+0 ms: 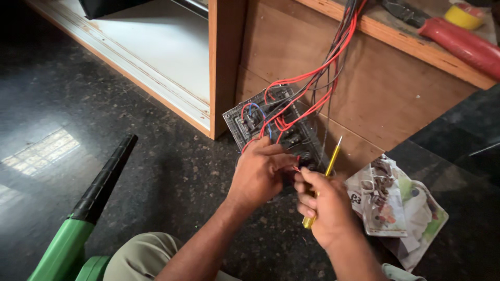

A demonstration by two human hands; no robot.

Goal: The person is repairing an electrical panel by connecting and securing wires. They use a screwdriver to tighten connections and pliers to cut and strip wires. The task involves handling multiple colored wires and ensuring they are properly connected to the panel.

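Observation:
A grey switch plate (260,117), seen from its back, hangs on red, black and blue wires (312,78) in front of a wooden cabinet. My left hand (258,174) grips its lower edge. My right hand (323,205) holds a yellow-handled screwdriver (328,169), shaft pointing up, and its fingertips pinch a red wire end beside the plate's lower terminals. The two hands touch there.
A green blower with a black nozzle (101,184) lies on the dark stone floor at the left. Crumpled plastic bags (401,205) lie to the right. On the wooden cabinet (385,88) top rest a red tool (461,44), yellow tape (463,15) and pliers (403,13).

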